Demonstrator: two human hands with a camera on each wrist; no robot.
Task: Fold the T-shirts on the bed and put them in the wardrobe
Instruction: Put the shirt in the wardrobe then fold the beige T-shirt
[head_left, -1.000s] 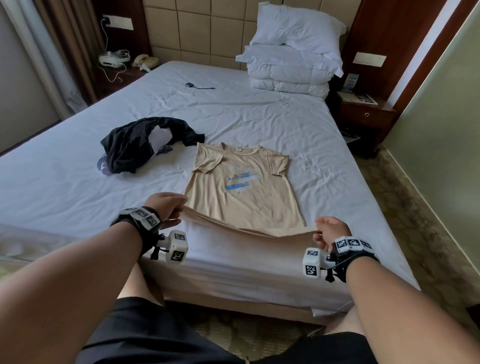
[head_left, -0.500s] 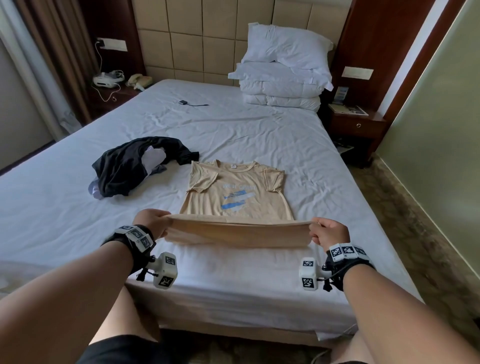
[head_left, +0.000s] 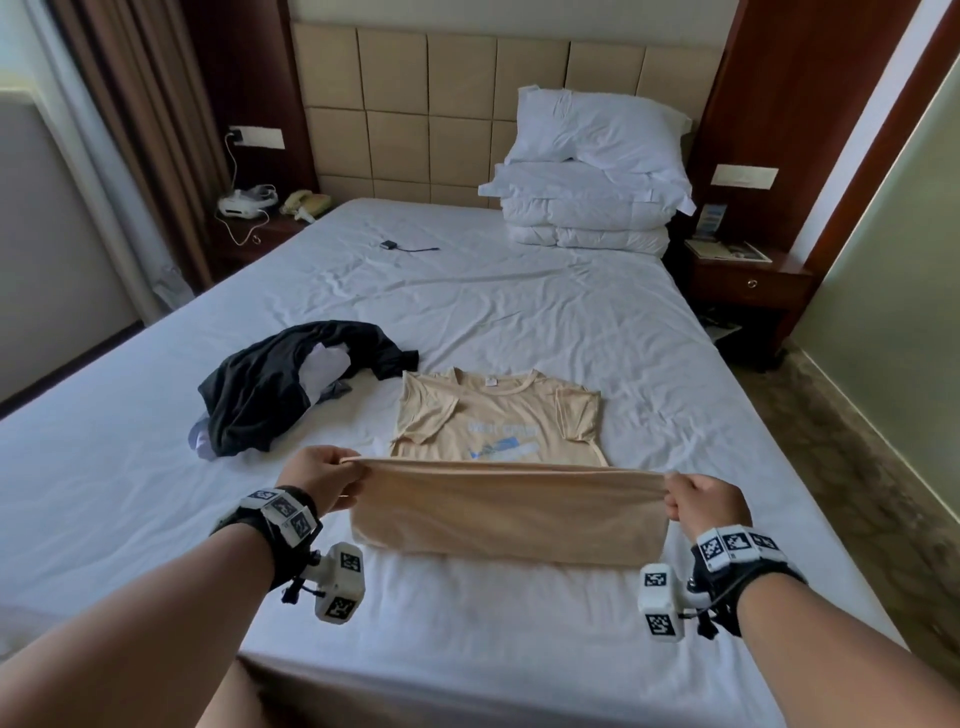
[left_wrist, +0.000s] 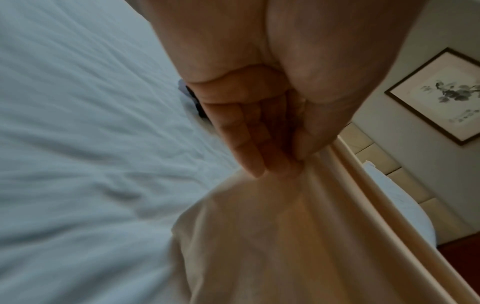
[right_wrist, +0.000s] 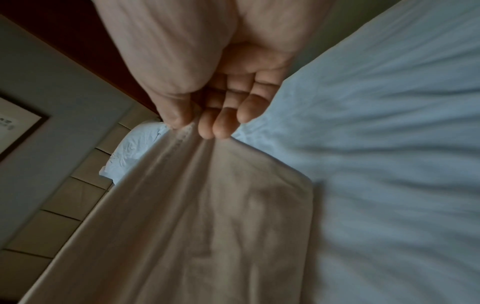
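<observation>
Left hand (head_left: 319, 475) and right hand (head_left: 704, 501) each pinch a corner of the hem of the beige T-shirt (head_left: 498, 441), raised taut above the bed (head_left: 519, 301). Its upper half lies flat on the sheet. Beyond, left: a crumpled black garment (head_left: 280, 384); far end: stacked pillows (head_left: 592, 171).

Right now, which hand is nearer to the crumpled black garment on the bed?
Left. The left hand is just right of the crumpled black garment; the right hand is far across the beige T-shirt.

one beige T-shirt (head_left: 498, 421), one dark garment (head_left: 270, 389), two hands
</observation>
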